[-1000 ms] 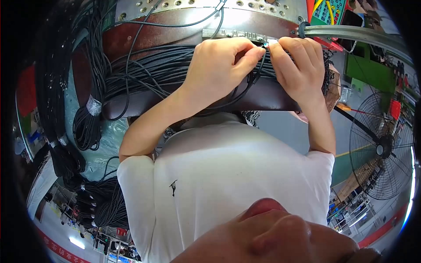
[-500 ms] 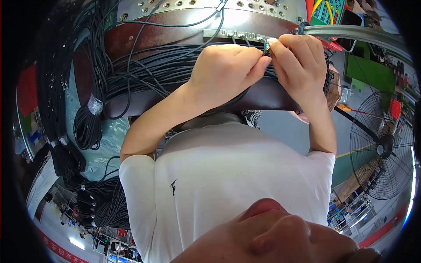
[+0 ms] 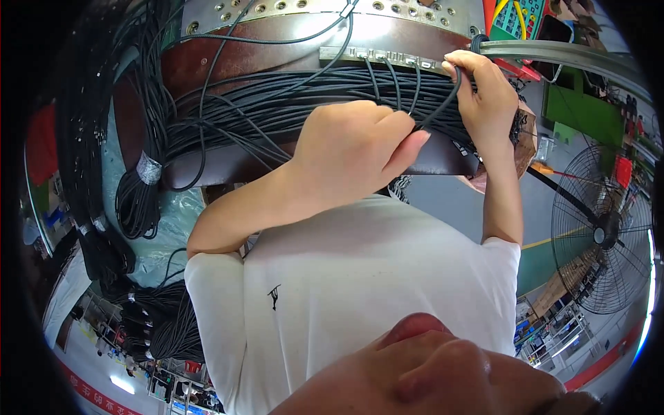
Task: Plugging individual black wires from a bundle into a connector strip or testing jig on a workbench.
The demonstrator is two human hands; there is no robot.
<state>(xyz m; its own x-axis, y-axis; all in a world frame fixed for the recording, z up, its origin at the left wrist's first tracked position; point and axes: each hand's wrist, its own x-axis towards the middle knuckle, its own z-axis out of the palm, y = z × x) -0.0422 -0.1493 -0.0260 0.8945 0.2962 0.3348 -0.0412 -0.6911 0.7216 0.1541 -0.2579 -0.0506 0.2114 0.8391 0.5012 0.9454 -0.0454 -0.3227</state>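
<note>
A black cable (image 3: 448, 102) bends between my two hands. My left hand (image 3: 354, 149) is closed round its lower stretch, above the front edge of the bench. My right hand (image 3: 486, 97) pinches the upper part close to the right end of a narrow metal strip (image 3: 346, 54); the fingers hide the cable's tip. Several slots line this strip, and thin black cables run down from some of them. Behind and under my left hand lies a thick bundle of black cables (image 3: 270, 100) across the dark red bench.
A perforated metal plate (image 3: 277, 10) stands at the far side. On the left hang tied cable coils (image 3: 140, 200) beside green plastic sheeting (image 3: 173, 225). A metal rail (image 3: 553, 50) reaches right, above a black fan (image 3: 603, 232). A green panel (image 3: 515, 19) is at the far right.
My hands have drawn apart: the left moved down toward me, the right slightly right along the strip. A length of cable now shows between them, and a slot formerly behind my fingers is visible.
</note>
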